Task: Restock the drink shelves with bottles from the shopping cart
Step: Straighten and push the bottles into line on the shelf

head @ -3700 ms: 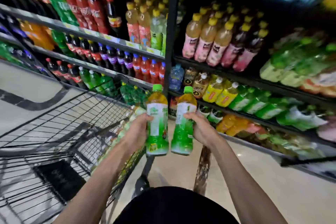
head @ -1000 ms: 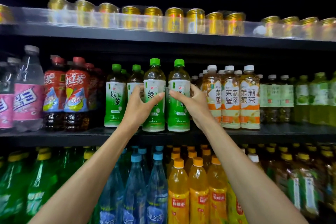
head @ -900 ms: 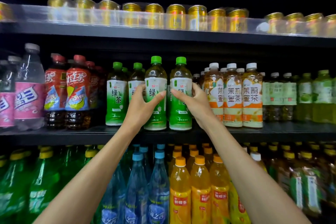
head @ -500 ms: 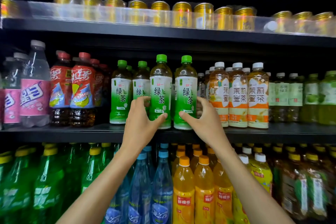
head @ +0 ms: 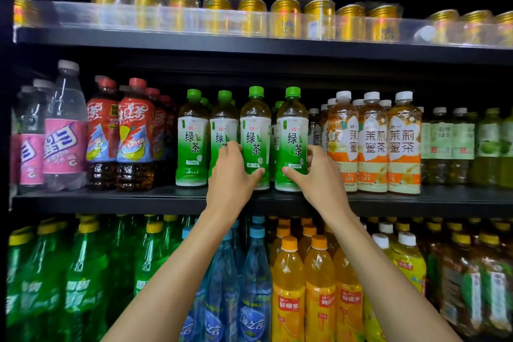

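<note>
Now the left bottle (head: 255,130) stands upright inside the left grip (head: 231,175), the right bottle (head: 293,130) inside the right grip (head: 319,178); each grip curls round its bottle's lower half. Both are clear, rounded plastic with glossy green-and-white labels, on a black shelf (head: 111,200).

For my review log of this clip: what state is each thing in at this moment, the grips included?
left held bottle: capped, upright on the middle shelf.
right held bottle: capped, upright on the same shelf.
left grip: curled round the left held bottle, low down.
right grip: curled round the right held bottle, low down.
gold cans: upright behind a clear rail.
</note>
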